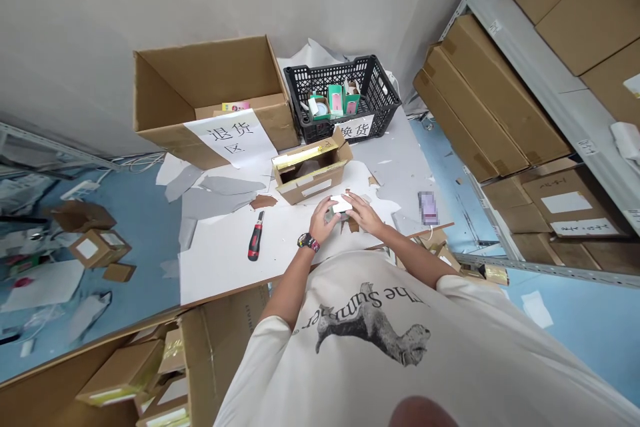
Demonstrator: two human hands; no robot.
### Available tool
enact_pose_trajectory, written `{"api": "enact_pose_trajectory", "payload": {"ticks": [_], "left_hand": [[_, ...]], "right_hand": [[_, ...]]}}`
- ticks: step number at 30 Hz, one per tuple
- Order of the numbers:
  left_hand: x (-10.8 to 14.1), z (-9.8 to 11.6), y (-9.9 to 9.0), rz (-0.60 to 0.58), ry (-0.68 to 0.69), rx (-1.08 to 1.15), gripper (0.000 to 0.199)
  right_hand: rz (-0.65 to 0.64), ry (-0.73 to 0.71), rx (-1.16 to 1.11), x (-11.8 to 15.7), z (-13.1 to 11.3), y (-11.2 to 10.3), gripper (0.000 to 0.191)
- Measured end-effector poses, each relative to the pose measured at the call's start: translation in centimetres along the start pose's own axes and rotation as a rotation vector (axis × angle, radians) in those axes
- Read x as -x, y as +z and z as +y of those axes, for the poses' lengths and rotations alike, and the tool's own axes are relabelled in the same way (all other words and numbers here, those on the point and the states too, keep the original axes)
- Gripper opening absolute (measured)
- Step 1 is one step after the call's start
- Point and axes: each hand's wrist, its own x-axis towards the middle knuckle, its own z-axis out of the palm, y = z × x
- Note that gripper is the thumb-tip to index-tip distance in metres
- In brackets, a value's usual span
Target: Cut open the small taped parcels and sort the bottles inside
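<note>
Between my two hands is a small white box [341, 204], close above the worktable near its front edge. My left hand [323, 217] grips its left side, with a watch on that wrist. On the opposite side, the fingers of my right hand [364, 211] press against the box. Just beyond them stands an opened brown carton [313, 170] with its flaps up and a dark inside. A red and black utility knife [255, 237] lies to the left of my left hand.
A large cardboard box [210, 90] with a paper sign stands at the back left. Beside it, a black plastic crate [345, 97] holds several small boxes. A phone [428, 207] lies at the table's right edge. Shelves [530, 47] of cartons rise on the right.
</note>
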Motion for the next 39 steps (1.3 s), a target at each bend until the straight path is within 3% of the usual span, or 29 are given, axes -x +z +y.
{"api": "enact_pose_trajectory", "payload": {"ticks": [5, 13, 16, 20, 24, 30, 33, 39], "left_hand": [[0.0, -0.1, 0.2, -0.025, -0.01, -0.039, 0.038], [0.5, -0.3, -0.5, -0.059, 0.11, -0.101, 0.031], [0.9, -0.4, -0.5, -0.04, 0.116, -0.124, 0.025], [1.3, -0.5, 0.0, 0.069, 0.063, -0.109, 0.021], [1.4, 0.3, 0.9, 0.159, -0.026, -0.072, 0.022], [1.8, 1.3, 2.1, 0.169, -0.177, 0.062, 0.022], [1.8, 1.2, 1.8, 0.106, -0.231, 0.079, 0.037], [0.1, 0.9, -0.5, -0.136, -0.183, -0.09, 0.085]], "right_hand": [[0.0, 0.005, 0.025, 0.5, -0.1, -0.2, 0.059], [-0.074, -0.045, 0.035, 1.5, -0.5, -0.8, 0.053], [0.014, 0.003, -0.067, 1.3, -0.7, 0.1, 0.047], [0.154, 0.144, -0.306, 0.8, -0.9, 1.8, 0.05], [0.148, 0.19, -0.361, 0.2, -0.6, 2.0, 0.054], [0.046, 0.155, -0.323, -0.8, -0.4, 1.2, 0.061], [-0.034, 0.086, -0.224, -1.1, -0.4, 0.8, 0.067], [-0.238, -0.053, -0.133, -2.1, -0.4, -1.6, 0.097]]}}
